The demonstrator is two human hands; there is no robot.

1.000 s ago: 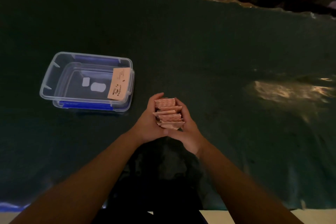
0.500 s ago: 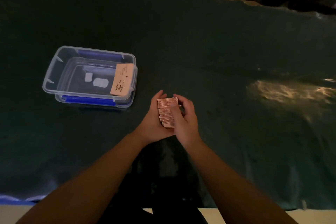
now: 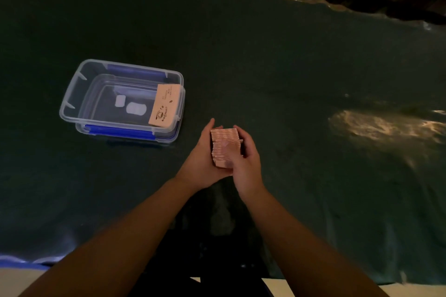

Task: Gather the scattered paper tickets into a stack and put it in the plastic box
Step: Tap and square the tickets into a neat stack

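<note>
A thick stack of pinkish paper tickets stands on edge between both hands, just above the dark green table cover. My left hand presses its left side, and my right hand wraps its right side with the thumb across the top. The clear plastic box with blue clips sits to the left and a little farther away, lid off. One tan ticket leans against the box's inner right wall.
The dark green table cover spreads across the whole view, with a wavy far edge and a bright glare patch at the right. Two white labels show on the box floor. The near table edge runs along the bottom.
The loose, uneven bundle has been squared into a tight stack. My right thumb has come over the top of it. The hands have stayed in about the same spot.
</note>
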